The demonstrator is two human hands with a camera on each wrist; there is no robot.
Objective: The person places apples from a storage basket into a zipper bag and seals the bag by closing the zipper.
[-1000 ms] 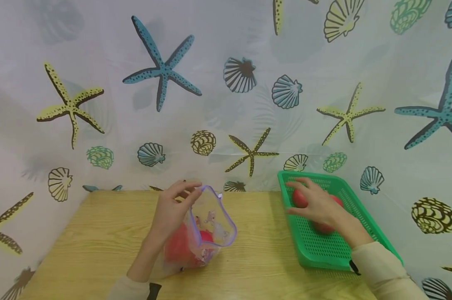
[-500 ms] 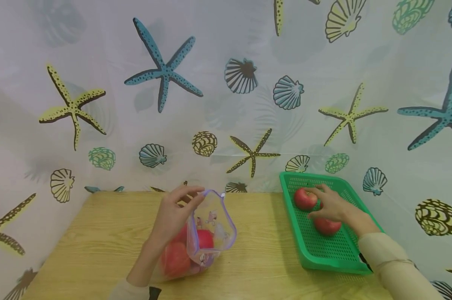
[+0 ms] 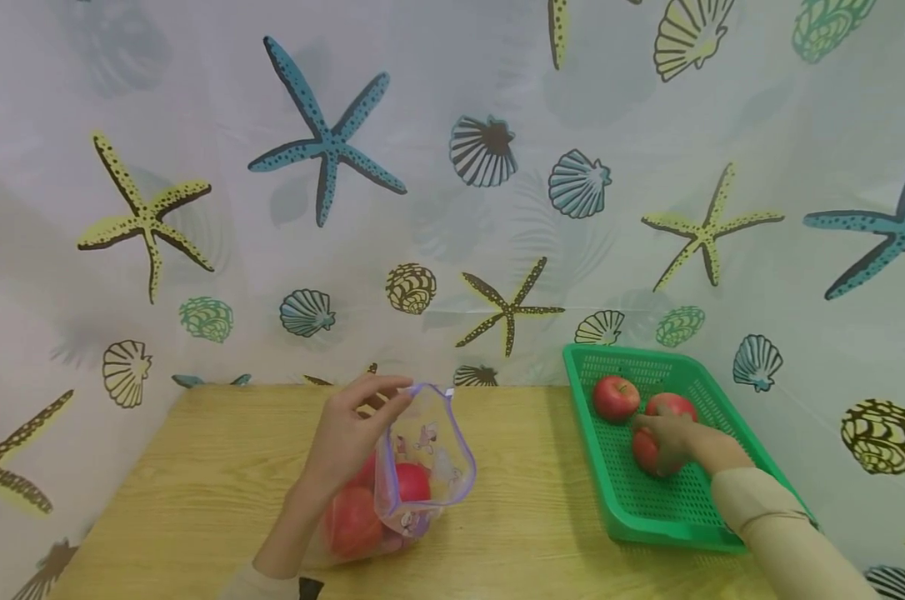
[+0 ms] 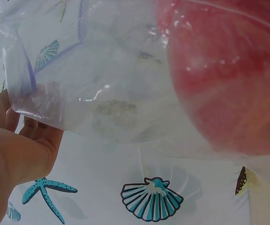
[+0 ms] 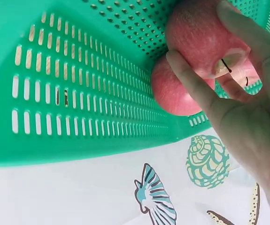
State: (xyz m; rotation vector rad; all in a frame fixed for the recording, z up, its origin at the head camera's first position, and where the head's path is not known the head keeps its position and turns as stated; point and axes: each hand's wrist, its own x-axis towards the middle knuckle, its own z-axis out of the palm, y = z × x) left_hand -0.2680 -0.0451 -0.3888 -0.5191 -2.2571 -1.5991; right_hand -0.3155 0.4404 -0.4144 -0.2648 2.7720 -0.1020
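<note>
The apple [image 3: 647, 454] held by the right hand [image 3: 673, 437] is in the green basket [image 3: 608, 504], on the side nearer to the person; whether it is lifted from the bottom cannot be told. This hand has its thumb and fingers curved around the apple's sides. The fruit is probably firm, of moderate weight, and a little slippery on its smooth skin; it would bruise if dropped, so a grip across its widest part, with the stem left free, seems the safest. Two other apples [image 3: 616, 399] lie in the basket, one just beside the held apple, and they leave less room for the fingertips, as the basket's wall also may do. The left hand [image 3: 351, 425] pinches the purple rim [image 3: 467, 458] of a clear bag [image 3: 439, 437] on the bench [image 3: 520, 500], and the mouth stands wide. The bag looks thin and soft, so it may fold if this rim is released. Apples [image 3: 353, 522] inside it likely weigh its bottom down. Behind is a patterned curtain [image 3: 422, 225].
</note>
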